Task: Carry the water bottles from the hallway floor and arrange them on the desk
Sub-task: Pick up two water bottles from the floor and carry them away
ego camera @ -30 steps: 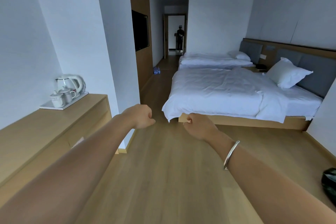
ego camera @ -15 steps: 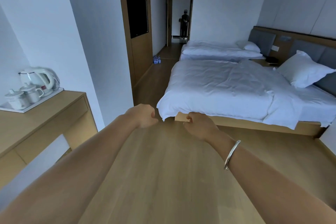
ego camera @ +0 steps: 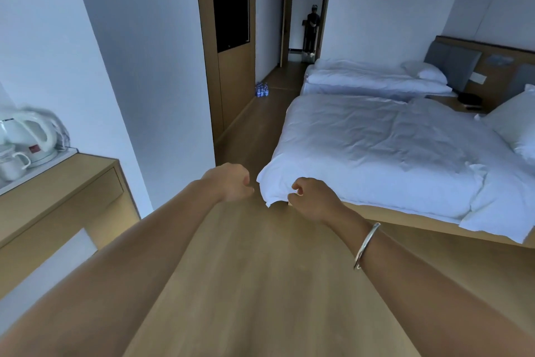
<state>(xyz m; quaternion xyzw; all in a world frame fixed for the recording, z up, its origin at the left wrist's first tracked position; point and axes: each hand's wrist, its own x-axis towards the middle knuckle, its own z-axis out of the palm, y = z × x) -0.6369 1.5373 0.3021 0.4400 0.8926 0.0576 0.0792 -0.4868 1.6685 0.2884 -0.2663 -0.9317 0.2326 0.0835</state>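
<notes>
A cluster of several small water bottles [ego camera: 262,90] with blue labels stands on the wooden floor far ahead, against the base of the wood-panelled wall. The wooden desk [ego camera: 72,183] is at my left. My left hand [ego camera: 231,181] and my right hand [ego camera: 314,197] are both stretched out in front of me above the floor, fingers curled into loose fists with nothing in them. A metal bangle sits on my right wrist. Both hands are far from the bottles.
A white kettle [ego camera: 31,136] and cups on a tray occupy the desk's back. Two white beds [ego camera: 376,148] fill the right side. A wall-mounted television [ego camera: 230,6] hangs over the passage. A person [ego camera: 312,29] stands in the far doorway.
I have moved forward along the floor: the desk has slid back to my left and the bed corner is closer. Both hands stay curled and held out as before.
</notes>
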